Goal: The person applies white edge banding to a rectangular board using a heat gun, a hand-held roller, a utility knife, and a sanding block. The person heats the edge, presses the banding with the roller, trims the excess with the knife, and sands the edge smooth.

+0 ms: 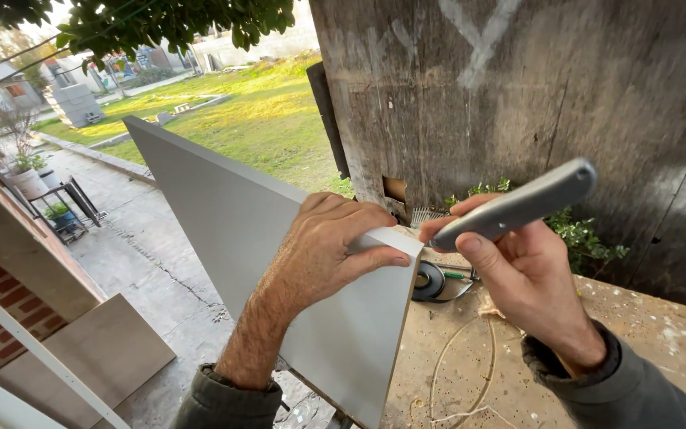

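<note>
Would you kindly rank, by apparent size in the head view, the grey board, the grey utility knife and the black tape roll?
1. Grey flat board, held by the left hand.
2. Grey metal utility knife, in the right hand.
3. Black tape roll, partly hidden behind the board.

Knife (518, 208) tip behind panel (279, 262) corner; tape roll (430, 282) partly hidden.

The left hand (323, 246) gripped the top corner of a grey board (232, 222), fingers folded over its edge. The right hand (518, 270) held a grey utility knife (518, 205), its tip just beside the left fingertips. A black tape roll (429, 281) lay below them.
</note>
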